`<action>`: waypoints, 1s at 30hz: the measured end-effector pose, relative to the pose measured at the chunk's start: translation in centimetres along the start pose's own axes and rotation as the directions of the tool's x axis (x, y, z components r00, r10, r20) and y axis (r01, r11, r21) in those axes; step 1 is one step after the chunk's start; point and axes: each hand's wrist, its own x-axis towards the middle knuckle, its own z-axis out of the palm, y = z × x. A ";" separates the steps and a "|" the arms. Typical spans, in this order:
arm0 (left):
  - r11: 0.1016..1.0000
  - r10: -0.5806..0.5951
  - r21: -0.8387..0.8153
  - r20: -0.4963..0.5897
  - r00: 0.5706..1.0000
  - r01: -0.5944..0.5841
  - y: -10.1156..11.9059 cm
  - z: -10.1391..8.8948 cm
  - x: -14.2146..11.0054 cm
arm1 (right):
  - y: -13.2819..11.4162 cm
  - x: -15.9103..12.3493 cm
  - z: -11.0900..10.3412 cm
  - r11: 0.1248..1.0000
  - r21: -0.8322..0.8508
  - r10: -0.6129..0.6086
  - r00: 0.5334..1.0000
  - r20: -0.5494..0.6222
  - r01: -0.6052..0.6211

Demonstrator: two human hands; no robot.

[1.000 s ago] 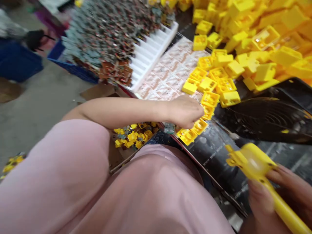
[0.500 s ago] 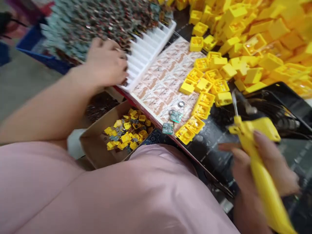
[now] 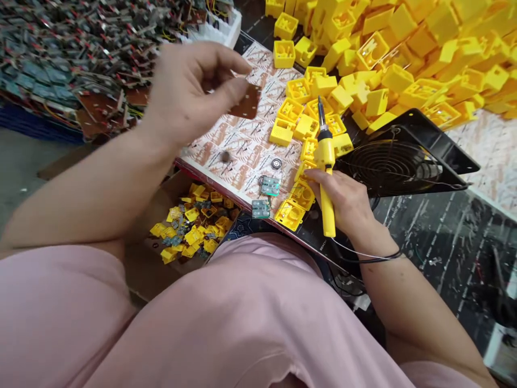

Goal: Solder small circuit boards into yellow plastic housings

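My left hand (image 3: 197, 89) is closed, pinching a brown circuit board (image 3: 247, 102) between thumb and fingers above the patterned sheet (image 3: 238, 145). In my right hand (image 3: 347, 199) is a yellow soldering iron (image 3: 326, 183), its metal tip pointing away over the yellow cases. Below that hand, a row of open yellow cases (image 3: 290, 214) runs along the sheet's edge. Two small green circuit boards (image 3: 270, 186) with thin wires lie near the front edge, beside a round metal disc (image 3: 276, 163). A small dark blurred spot (image 3: 225, 157) shows left of the disc; I cannot tell what it is.
A big heap of yellow cases (image 3: 404, 70) covers the back right. Many circuit boards (image 3: 89, 48) are piled at the left by a white foam tray (image 3: 226, 29). A black fan (image 3: 396, 156) stands at the right. Below the table edge, a carton (image 3: 141, 269) holds yellow pieces.
My left hand has come away from the board pile and tray, now with a brown circuit board in it. My right hand has moved left with the soldering iron, and the view has shifted.
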 end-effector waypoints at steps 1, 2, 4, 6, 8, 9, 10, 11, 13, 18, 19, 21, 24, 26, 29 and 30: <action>0.998 -0.013 -0.067 -0.028 1.000 0.011 0.1 1.6 0.1 | -0.3 -0.2 -0.3 1.000 -0.001 0.008 1.000 0.016 -0.008; 0.992 -0.015 -0.127 -0.052 0.999 0.008 0.0 2.9 0.0 | -0.5 -0.4 -0.6 1.000 0.004 0.016 0.999 0.029 -0.016; 0.989 0.043 -0.137 -0.032 0.999 -0.047 -0.6 4.8 -0.9 | -1.1 -1.0 -1.3 0.999 0.019 0.036 0.999 -0.005 -0.036; 0.989 0.145 -0.010 0.063 0.987 -0.144 -1.6 5.7 -2.4 | -1.7 -1.6 -2.1 0.997 0.028 0.077 0.990 -0.116 -0.074; 0.954 0.221 0.147 0.246 0.944 -0.261 -2.8 5.6 -3.7 | -2.3 -2.3 -3.0 0.993 0.014 0.118 0.965 -0.236 -0.118; 0.928 0.233 0.204 0.336 0.913 -0.312 -3.3 5.3 -4.2 | -2.5 -2.7 -3.5 0.991 0.007 0.132 0.953 -0.273 -0.136; 0.909 0.216 0.248 0.408 0.887 -0.335 -3.6 4.9 -4.5 | -2.8 -3.1 -3.9 0.989 0.004 0.140 0.946 -0.294 -0.145; 0.896 0.195 0.287 0.431 0.881 -0.339 -3.7 4.6 -4.7 | -3.0 -3.4 -4.3 0.989 0.005 0.141 0.942 -0.305 -0.146; 0.886 0.140 0.365 0.376 0.916 -0.285 -3.2 4.1 -4.5 | -3.3 -4.0 -4.9 0.990 0.018 0.137 0.943 -0.304 -0.138; 0.828 0.018 0.532 0.288 0.957 -0.176 0.2 6.1 -2.1 | -3.9 -4.7 -5.6 0.988 0.068 0.152 0.950 -0.272 -0.138; 0.804 -0.004 0.566 0.312 0.950 -0.183 0.8 7.0 -1.5 | -4.0 -4.8 -5.7 0.986 0.081 0.160 0.949 -0.270 -0.143; 0.757 -0.066 0.618 0.397 0.916 -0.213 1.6 8.5 -0.4 | -4.3 -5.2 -5.9 0.982 0.109 0.176 0.947 -0.270 -0.151; 0.716 -0.179 0.659 0.491 0.853 -0.229 1.4 9.9 0.8 | -4.5 -5.9 -6.1 0.977 0.134 0.198 0.944 -0.265 -0.167; 0.746 -0.197 0.634 0.499 0.844 -0.201 0.7 9.9 1.0 | -4.5 -6.4 -6.2 0.975 0.142 0.204 0.946 -0.254 -0.172; 0.865 -0.132 0.486 0.461 0.878 -0.125 -0.1 9.1 0.7 | -4.1 -7.5 -6.6 0.971 0.177 0.196 0.956 -0.218 -0.158; 0.898 -0.119 0.431 0.441 0.890 -0.093 -0.1 8.7 0.5 | -4.0 -7.9 -6.7 0.968 0.201 0.190 0.959 -0.211 -0.148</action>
